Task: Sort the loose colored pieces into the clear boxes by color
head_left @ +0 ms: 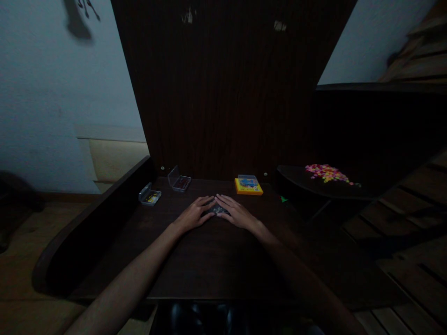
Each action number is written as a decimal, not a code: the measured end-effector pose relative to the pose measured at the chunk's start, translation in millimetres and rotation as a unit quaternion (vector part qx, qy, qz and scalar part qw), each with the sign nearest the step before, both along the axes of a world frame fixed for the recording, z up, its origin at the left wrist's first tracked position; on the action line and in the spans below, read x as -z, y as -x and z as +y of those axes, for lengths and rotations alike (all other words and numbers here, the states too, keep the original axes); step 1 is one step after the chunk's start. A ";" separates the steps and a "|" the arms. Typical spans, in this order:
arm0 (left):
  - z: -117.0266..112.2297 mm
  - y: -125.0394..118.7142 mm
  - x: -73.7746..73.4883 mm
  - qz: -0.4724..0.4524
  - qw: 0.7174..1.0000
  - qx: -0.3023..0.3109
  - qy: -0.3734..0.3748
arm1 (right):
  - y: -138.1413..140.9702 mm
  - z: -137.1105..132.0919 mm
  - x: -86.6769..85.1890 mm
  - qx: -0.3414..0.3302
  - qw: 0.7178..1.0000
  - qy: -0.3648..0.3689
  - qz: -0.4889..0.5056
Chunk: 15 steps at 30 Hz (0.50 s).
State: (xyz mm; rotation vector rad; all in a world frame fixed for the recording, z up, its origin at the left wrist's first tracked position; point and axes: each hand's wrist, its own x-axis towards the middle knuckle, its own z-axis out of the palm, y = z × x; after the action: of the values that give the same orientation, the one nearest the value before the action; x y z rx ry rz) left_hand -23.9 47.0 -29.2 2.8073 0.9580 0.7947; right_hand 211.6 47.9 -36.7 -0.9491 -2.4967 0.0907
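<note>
Near the middle of the dark table, my left hand (197,213) and my right hand (237,211) meet over a small, dark, flat object with pale specks (218,209). My fingers lie across its far side, and both thumbs are at its near edge. Much of it is hidden, and dim light keeps me from telling its kind. Beyond my left hand stand two clear plastic cases with raised lids, one with dark contents (182,183) and one with yellow contents (152,198). A yellow box (248,186) with a blue picture lies beyond my right hand.
A raised side board (94,221) edges the table (216,267) on the left, and a tall dark panel (226,102) rises at the back. On the right, a curved shelf (296,174) bears a heap of small colourful pieces (328,173). A green scrap (284,199) lies near it.
</note>
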 end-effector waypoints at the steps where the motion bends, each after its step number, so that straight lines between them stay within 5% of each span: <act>1: 0.5 0.0 0.8 0.008 1.000 0.005 -0.009 | 0.7 -0.3 0.1 0.005 1.000 -0.011 -0.012; 15: -6.4 -4.2 -3.5 0.078 0.993 -0.014 -0.089 | 6.8 -5.2 0.1 0.029 0.992 -0.084 -0.093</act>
State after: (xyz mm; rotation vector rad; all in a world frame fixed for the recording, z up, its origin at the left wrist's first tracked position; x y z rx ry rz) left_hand -19.7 40.5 -25.7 3.0554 0.9954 0.7034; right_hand 204.7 42.7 -36.8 -0.9994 -2.5924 -0.2339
